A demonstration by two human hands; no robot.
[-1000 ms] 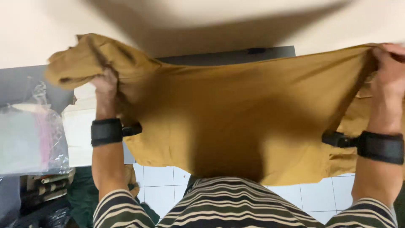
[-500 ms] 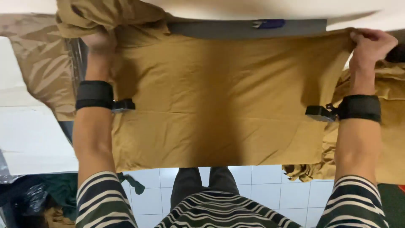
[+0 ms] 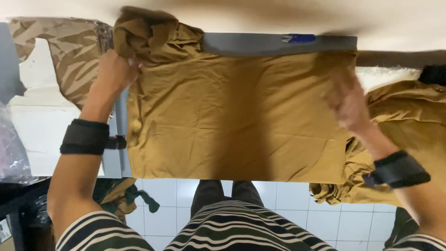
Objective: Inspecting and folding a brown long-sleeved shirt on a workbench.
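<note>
Garment: mustard-brown garment [image 3: 232,116] lies spread flat under my hands, its near hem hanging over the table edge toward my legs.
Left hand: my left hand [image 3: 114,72] is closed on the bunched sleeve [image 3: 144,35] at the garment's far left corner; the cloth wads up just beyond my knuckles.
Right hand: my right hand [image 3: 346,102] sits over the garment's right edge, blurred; the fingers look loosely spread, but I cannot tell whether they pinch any cloth.
Between the hands: the flat body of the garment fills the whole span from one grip to the other, with one faint crease running across it nearer to me.
Beyond the hands: a grey board [image 3: 260,44] shows past the far edge of the cloth, with a small blue mark [image 3: 302,38] on it.
Left of my left grip: a tan cloth with a leafy pattern [image 3: 69,51] lies just outside my wrist, and clear plastic bags [image 3: 11,144] sit farther out.
Right of my right grip: a heap of the same mustard cloth [image 3: 404,121] lies just beside that hand and droops past the table edge.
Wrists: a black band [image 3: 86,137] wraps my left wrist, and another black strap [image 3: 399,169] wraps my right.
Below: white floor tiles [image 3: 288,214] and my striped top [image 3: 241,230].
</note>
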